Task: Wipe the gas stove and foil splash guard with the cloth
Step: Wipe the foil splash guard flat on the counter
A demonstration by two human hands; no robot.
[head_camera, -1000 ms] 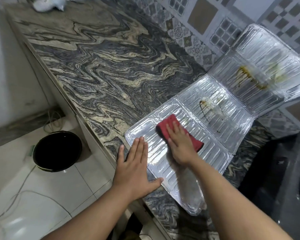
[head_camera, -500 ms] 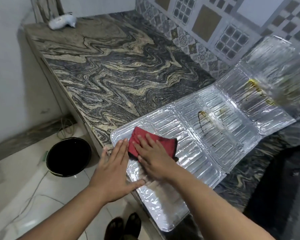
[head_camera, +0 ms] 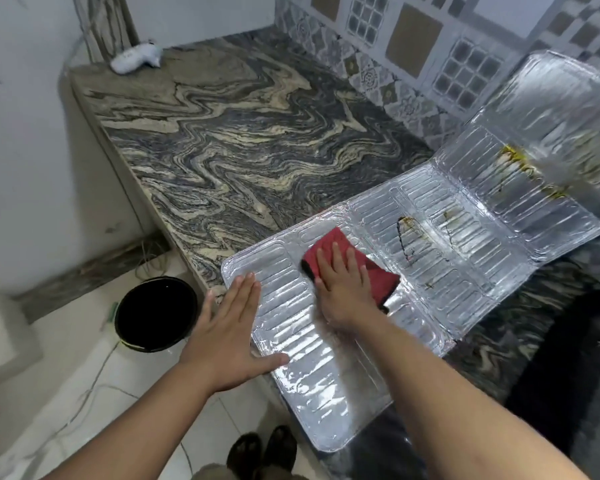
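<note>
The foil splash guard (head_camera: 440, 271) lies unfolded on the marble counter, its far panel tilted up against the tiled wall. Brown and yellow streaks mark its middle and far panels. A red cloth (head_camera: 329, 249) lies on the near panel. My right hand (head_camera: 343, 289) presses flat on the cloth with fingers spread. My left hand (head_camera: 229, 330) lies flat and open on the guard's left edge, holding nothing. The gas stove (head_camera: 589, 358) shows only as a dark shape at the right edge.
The marble counter (head_camera: 243, 147) stretches left to a white wall. A white object (head_camera: 136, 57) lies at its far corner. On the floor stand a black bucket (head_camera: 156, 313), loose cables (head_camera: 146, 258), and my dark shoes (head_camera: 262, 448).
My right hand has slid the cloth back to the right and farther along the near panel. My left hand stays on the left edge. The view has shifted.
</note>
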